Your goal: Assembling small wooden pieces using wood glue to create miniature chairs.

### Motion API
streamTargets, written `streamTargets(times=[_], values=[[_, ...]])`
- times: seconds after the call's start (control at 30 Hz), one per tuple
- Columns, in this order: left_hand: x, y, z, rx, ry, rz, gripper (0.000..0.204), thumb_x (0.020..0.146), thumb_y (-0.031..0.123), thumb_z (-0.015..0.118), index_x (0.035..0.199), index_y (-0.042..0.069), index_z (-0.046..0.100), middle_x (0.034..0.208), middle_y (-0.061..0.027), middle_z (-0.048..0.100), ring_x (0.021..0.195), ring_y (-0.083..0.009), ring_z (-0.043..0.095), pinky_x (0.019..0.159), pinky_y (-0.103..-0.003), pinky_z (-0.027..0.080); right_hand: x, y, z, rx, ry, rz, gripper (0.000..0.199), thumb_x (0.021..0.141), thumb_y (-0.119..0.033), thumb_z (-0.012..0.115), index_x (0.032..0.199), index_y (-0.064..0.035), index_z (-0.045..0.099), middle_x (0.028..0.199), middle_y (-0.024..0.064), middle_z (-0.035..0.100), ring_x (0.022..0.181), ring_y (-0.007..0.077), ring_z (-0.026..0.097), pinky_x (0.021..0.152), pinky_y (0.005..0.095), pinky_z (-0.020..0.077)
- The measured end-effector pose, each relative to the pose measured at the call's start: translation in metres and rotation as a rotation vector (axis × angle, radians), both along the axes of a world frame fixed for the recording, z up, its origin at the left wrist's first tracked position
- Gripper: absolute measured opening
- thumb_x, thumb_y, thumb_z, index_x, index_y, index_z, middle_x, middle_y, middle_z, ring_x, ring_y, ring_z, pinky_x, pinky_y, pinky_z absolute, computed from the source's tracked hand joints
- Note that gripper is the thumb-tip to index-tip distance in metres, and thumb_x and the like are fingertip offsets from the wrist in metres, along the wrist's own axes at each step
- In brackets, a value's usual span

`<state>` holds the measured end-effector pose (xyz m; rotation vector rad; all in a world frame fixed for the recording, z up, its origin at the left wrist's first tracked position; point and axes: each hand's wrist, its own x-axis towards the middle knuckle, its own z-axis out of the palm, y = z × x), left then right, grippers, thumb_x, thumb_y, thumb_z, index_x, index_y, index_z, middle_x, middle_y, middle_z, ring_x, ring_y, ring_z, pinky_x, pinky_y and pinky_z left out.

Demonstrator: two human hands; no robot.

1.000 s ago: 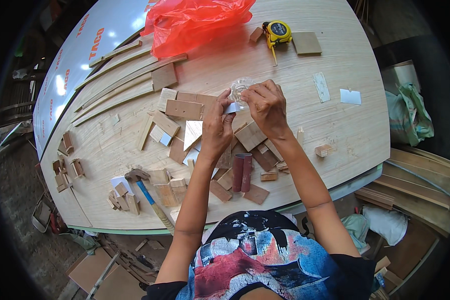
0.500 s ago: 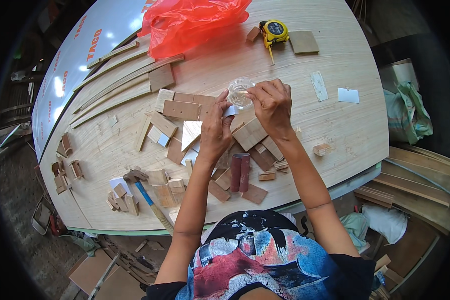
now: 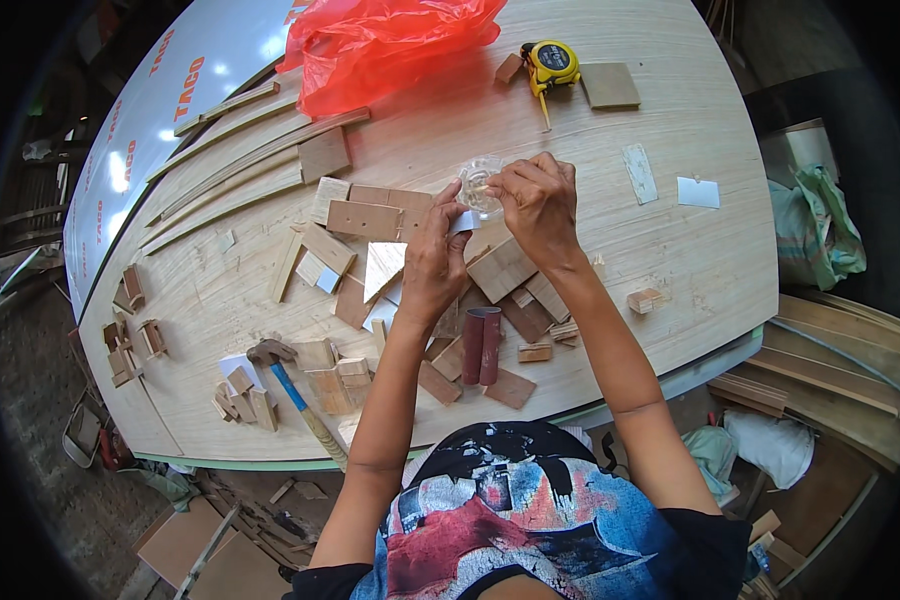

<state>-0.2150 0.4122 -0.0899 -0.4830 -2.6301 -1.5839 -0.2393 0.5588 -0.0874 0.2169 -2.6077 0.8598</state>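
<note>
head view: a person's two bare hands meet over a pale wooden tabletop. the left hand grips a small white piece between thumb and fingers, its fingertips at the edge of a clear cup. the right hand is closed, its fingertips pinching a thin pale stick over or in the cup; which of the two cannot be told. the cup is between the hands; whether it rests on the tabletop cannot be told either. nearer the person, wood blocks lie loosely scattered, with two dark red rolls side by side among them. a hammer with a partly blue handle is left of the left forearm. farther off, long wood strips lie at left, a crumpled red bag at the far side, and a yellow tape measure to its right. a white card lies right of the right hand.
</note>
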Motion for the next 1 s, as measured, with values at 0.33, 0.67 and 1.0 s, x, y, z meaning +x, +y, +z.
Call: streamTargets(times=[0.33,0.67,1.0], values=[[0.001,-0.002,0.001,-0.008,0.012,0.010,0.027,0.069,-0.011,0.051,0.094,-0.002,0.047,0.120,-0.0178,0.045,0.104,-0.0336,0.049,0.082,-0.035,0.042,0.007,0.004,0.013,0.037,-0.010,-0.105,0.002,0.065,-0.011,0.064,0.066,-0.0099,0.064,0.067,-0.0005,0.059,0.071,0.0172,0.050,0.072,0.0336,0.0320],[0.001,-0.003,-0.011,0.274,-0.139,0.126,0.024,0.072,-0.007,0.054,0.094,-0.001,0.048,0.118,-0.0188,0.046,0.103,-0.0324,0.050,0.086,-0.035,0.040,0.015,0.011,0.022,-0.064,-0.070,-0.196,0.010,0.069,-0.019,0.065,0.069,-0.0093,0.063,0.068,0.0002,0.061,0.066,0.0193,0.052,0.071,0.0332,0.0335],[0.016,-0.008,0.008,0.584,-0.217,0.255,0.021,0.075,-0.006,0.056,0.094,-0.001,0.051,0.094,-0.0063,0.051,0.085,-0.0127,0.052,0.075,-0.022,0.043,0.043,0.011,0.053,-0.694,-0.244,-0.238,0.010,0.076,-0.009,0.061,0.078,0.0008,0.061,0.065,0.0050,0.061,0.058,0.0086,0.054,0.055,0.0233,0.0414]])
